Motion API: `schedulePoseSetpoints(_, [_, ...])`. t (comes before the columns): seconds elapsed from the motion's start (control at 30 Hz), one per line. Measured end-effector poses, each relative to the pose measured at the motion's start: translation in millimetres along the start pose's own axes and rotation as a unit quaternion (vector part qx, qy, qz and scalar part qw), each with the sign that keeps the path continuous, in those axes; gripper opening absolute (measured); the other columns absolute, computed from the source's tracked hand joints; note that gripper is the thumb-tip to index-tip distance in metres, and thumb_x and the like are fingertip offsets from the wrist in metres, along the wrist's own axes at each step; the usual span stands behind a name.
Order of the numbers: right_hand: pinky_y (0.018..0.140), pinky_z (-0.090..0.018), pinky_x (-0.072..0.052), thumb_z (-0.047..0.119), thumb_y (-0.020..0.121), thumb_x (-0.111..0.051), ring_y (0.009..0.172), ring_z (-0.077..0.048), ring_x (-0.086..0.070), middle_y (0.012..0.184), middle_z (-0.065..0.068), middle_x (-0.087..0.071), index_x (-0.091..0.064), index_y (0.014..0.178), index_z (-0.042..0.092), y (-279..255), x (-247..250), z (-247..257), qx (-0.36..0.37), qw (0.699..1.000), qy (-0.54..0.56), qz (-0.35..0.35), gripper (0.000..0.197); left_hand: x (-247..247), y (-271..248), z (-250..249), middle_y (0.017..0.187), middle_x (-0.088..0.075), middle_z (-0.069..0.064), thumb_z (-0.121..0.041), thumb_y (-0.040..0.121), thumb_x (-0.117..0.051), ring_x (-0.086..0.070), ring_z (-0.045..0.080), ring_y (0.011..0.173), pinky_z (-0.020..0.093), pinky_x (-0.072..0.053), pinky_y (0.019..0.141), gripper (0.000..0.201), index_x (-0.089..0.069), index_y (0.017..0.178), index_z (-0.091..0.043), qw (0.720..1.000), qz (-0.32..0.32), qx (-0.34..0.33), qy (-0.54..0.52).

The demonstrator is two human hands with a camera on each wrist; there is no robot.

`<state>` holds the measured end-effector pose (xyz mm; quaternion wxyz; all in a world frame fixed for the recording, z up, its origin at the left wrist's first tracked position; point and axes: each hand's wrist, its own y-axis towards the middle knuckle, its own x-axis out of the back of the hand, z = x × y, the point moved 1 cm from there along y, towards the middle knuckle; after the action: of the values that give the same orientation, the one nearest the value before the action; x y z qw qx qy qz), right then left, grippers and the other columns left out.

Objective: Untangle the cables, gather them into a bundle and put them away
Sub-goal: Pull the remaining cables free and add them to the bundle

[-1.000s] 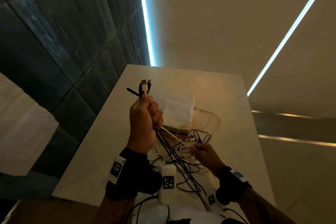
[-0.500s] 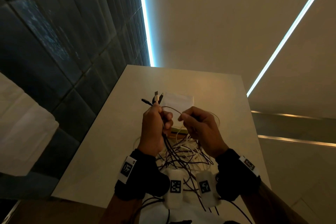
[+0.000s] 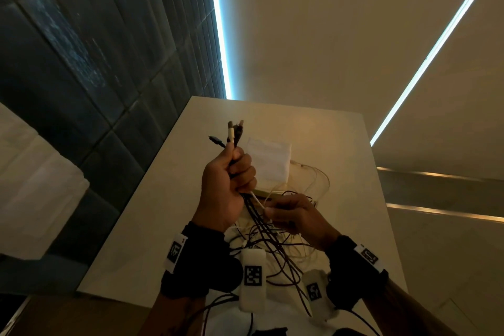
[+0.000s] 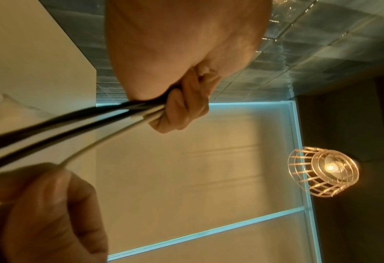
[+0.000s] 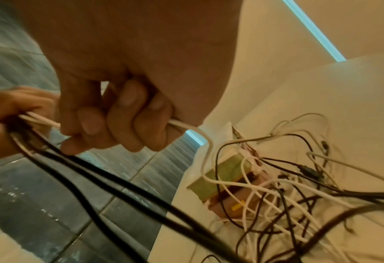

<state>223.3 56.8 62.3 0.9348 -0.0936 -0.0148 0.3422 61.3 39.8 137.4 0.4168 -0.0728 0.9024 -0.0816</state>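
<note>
Left hand [image 4: 181, 71] gripping black and white cables [image 4: 78, 121], pendant lamp [image 4: 323, 170] lit

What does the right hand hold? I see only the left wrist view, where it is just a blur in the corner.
Observer: The right hand grips one white cable that runs down into the tangle on the table.
Operator: Are plug ends sticking out above the left hand's grip?
Observer: Yes, in the head view several plugs stand up above the left hand.
Operator: Is anything else lying among the loose cables?
Observer: A small green and pink box sits in the tangle, with cables crossing over it.
</note>
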Motion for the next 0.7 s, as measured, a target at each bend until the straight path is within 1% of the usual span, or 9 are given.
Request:
schedulePoseSetpoints(0.17, [0.043,-0.015,-0.026,0.004,0.095,-0.055,0.043,-0.006,-0.032,0.055,-0.004,-0.041,-0.064,0.087,-0.015,7.8,5.1,-17.5,-0.012,1.000,-0.001,-0.013,0.022,-0.6,-1.5,3.4,0.048,-0.026,-0.009,-0.030,0.102,-0.030,-0.018,0.003,0.035,0.021,-0.014,0.037,0.037,-0.039,0.069,-0.018,0.999,-0.016,-0.004,0.042])
schedulePoseSetpoints(0.23, [0.047,-0.015,-0.028,0.002,0.095,-0.053,0.048,-0.007,-0.035,0.061,-0.009,-0.043,-0.064,0.087,-0.015,12.3,7.9,-28.1,-0.012,1.000,-0.004,-0.020,0.021,0.7,-1.0,1.9,0.047,-0.026,-0.009,-0.030,0.102,-0.030,-0.017,0.004,0.035,0.022,-0.012,0.038,0.038,-0.040,0.068,-0.017,0.999,-0.025,-0.019,0.044])
schedulePoseSetpoints(0.27, [0.050,-0.018,-0.029,0.002,0.095,-0.054,0.052,-0.012,-0.036,0.066,-0.013,-0.044,-0.065,0.086,-0.013,15.3,9.0,-34.2,-0.009,1.000,-0.007,-0.022,0.021,1.7,-0.7,2.1,0.047,-0.026,-0.009,-0.029,0.103,-0.030,-0.017,0.004,0.035,0.022,-0.012,0.037,0.038,-0.040,0.068,-0.017,0.998,-0.031,-0.028,0.048])
schedulePoseSetpoints(0.33, [0.055,-0.025,-0.030,0.005,0.095,-0.055,0.060,-0.021,-0.037,0.071,-0.015,-0.045,-0.068,0.080,0.000,21.0,10.7,-45.5,0.000,0.999,-0.026,-0.027,0.021,3.0,-0.4,3.5,0.047,-0.026,-0.009,-0.028,0.103,-0.030,-0.018,0.003,0.035,0.020,-0.013,0.037,0.037,-0.041,0.069,-0.016,0.997,-0.037,-0.044,0.059])
schedulePoseSetpoints(0.43, [0.058,-0.026,-0.036,0.008,0.095,-0.055,0.062,-0.019,-0.042,0.069,-0.010,-0.051,-0.068,0.069,0.021,29.4,14.9,-64.1,0.000,0.998,-0.052,-0.045,0.032,3.0,1.1,1.5,0.047,-0.027,-0.009,-0.027,0.103,-0.030,-0.018,0.003,0.035,0.018,-0.015,0.037,0.035,-0.042,0.072,-0.015,0.995,-0.036,-0.066,0.065])
schedulePoseSetpoints(0.47, [0.059,-0.027,-0.038,0.009,0.095,-0.055,0.062,-0.018,-0.045,0.069,-0.007,-0.053,-0.068,0.068,0.025,31.5,16.1,-69.7,-0.003,0.996,-0.071,-0.054,0.034,3.1,1.5,-0.6,0.047,-0.028,-0.009,-0.026,0.103,-0.030,-0.019,0.003,0.035,0.017,-0.016,0.036,0.035,-0.042,0.073,-0.014,0.994,-0.037,-0.073,0.066])
schedulePoseSetpoints(0.53, [0.061,-0.028,-0.041,0.009,0.095,-0.055,0.062,-0.016,-0.047,0.069,-0.005,-0.054,-0.068,0.067,0.027,34.5,19.8,-80.0,-0.010,0.992,-0.105,-0.073,0.036,3.3,2.2,-4.2,0.047,-0.029,-0.009,-0.026,0.104,-0.029,-0.019,0.003,0.036,0.016,-0.017,0.036,0.034,-0.042,0.074,-0.014,0.993,-0.040,-0.088,0.069])
schedulePoseSetpoints(0.63, [0.058,-0.019,-0.040,0.006,0.094,-0.055,0.055,-0.005,-0.046,0.064,0.002,-0.054,-0.065,0.068,0.020,36.7,29.6,-93.1,-0.047,0.982,-0.147,-0.106,0.032,3.6,2.7,-7.4,0.047,-0.031,-0.009,-0.025,0.104,-0.029,-0.020,0.003,0.036,0.017,-0.019,0.034,0.034,-0.043,0.075,-0.015,0.991,-0.046,-0.104,0.075])
schedulePoseSetpoints(0.7, [0.055,-0.019,-0.038,0.009,0.094,-0.055,0.051,-0.003,-0.045,0.059,0.005,-0.052,-0.065,0.065,0.019,38.0,38.3,-101.2,-0.083,0.974,-0.166,-0.133,0.032,4.7,2.8,-7.9,0.048,-0.033,-0.008,-0.025,0.105,-0.029,-0.021,0.004,0.036,0.017,-0.020,0.034,0.035,-0.043,0.075,-0.014,0.989,-0.049,-0.110,0.080])
